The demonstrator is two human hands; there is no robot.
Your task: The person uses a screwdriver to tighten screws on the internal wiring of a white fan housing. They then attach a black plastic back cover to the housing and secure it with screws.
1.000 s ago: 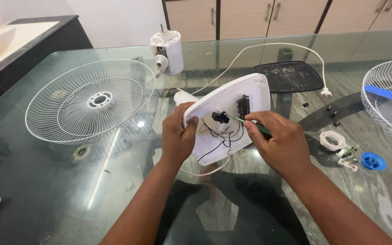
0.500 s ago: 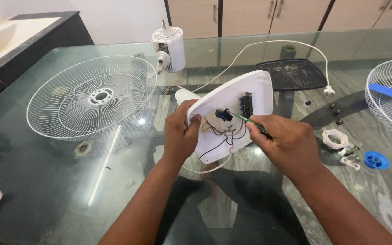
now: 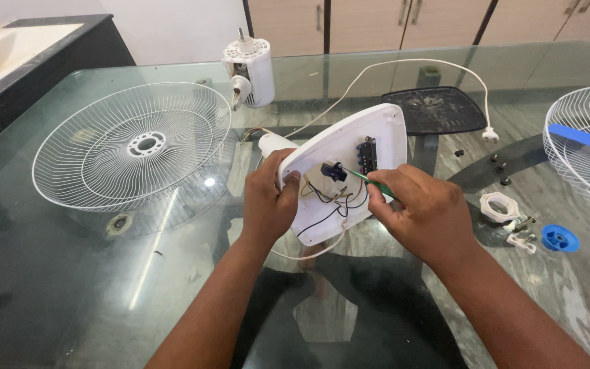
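White plastic dominates the middle of the view: the fan base (image 3: 346,171) is tipped up off the glass table (image 3: 104,273), its open underside with wires and a black switch block (image 3: 367,154) facing the camera. The left hand (image 3: 268,201) is closed around the base's near-left rim, thumb over the edge, holding it tilted. The right hand (image 3: 421,212) is clamped on a green-handled screwdriver (image 3: 367,179), whose tip meets a small dark part (image 3: 333,171) inside the housing; whether it sits on a screw head there is hard to tell from this angle.

To work well here, the driver should stay in line with the fastener, with light pressure, while the left hand keeps the housing from twisting. The thin black wires (image 3: 329,205) lie just beside the tip, so a slip could nick them.

Room is fair. The wire fan guard (image 3: 134,147) rests well apart on the left, the motor unit (image 3: 248,68) stands beyond the base, and a black cover plate (image 3: 435,109) lies behind on the right. The white power cord (image 3: 404,65) loops across the far side to its plug (image 3: 491,135). Small parts, a white ring nut (image 3: 498,206) and a blue cap (image 3: 558,238), sit near the right forearm, where a careless elbow might sweep them. A second guard (image 3: 585,147) hangs at the right edge.
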